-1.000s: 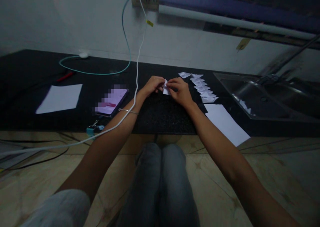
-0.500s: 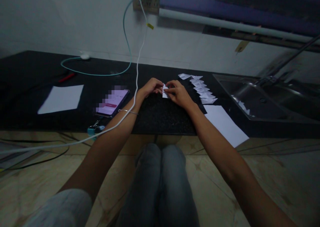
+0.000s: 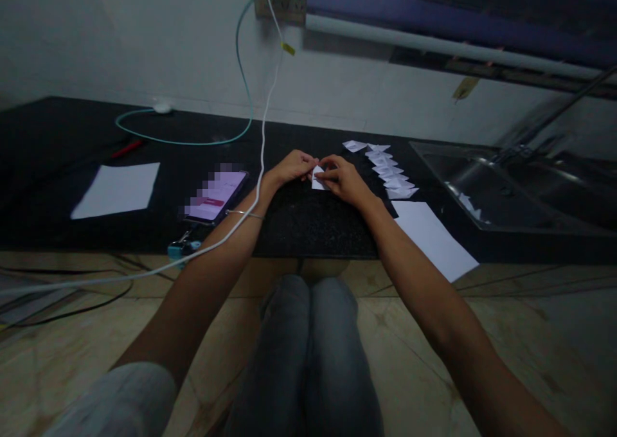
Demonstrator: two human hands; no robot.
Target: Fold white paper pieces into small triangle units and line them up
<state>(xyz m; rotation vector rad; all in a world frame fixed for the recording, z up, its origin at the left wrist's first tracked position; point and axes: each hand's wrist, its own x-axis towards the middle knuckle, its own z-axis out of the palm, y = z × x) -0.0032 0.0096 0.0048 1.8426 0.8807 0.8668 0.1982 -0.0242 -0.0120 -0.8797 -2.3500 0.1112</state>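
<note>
A small piece of folded white paper (image 3: pixel 317 181) is between my hands above the black countertop (image 3: pixel 318 231). My left hand (image 3: pixel 295 166) pinches its upper left edge, fingers closed. From the other side my right hand (image 3: pixel 343 178) grips it, thumb and fingertips pressed on the paper. The paper's far side is hidden behind the fingers. Right of my right hand, several folded white paper pieces (image 3: pixel 388 167) lie in an overlapping row. A white paper sheet (image 3: pixel 434 238) lies beneath my right forearm's outer side, its corner over the counter's front edge.
Another white sheet (image 3: pixel 118 189) and a lit phone (image 3: pixel 216 196) lie to the left. A white cable (image 3: pixel 264 135) drapes across my left forearm. A teal cable (image 3: pixel 193 144) loops behind. At right is a metal sink (image 3: pixel 482 186) with white paper scraps on its rim.
My left fingers have shifted slightly to the right, closer to my right fingertips at the top of the paper. The other items stay in place.
</note>
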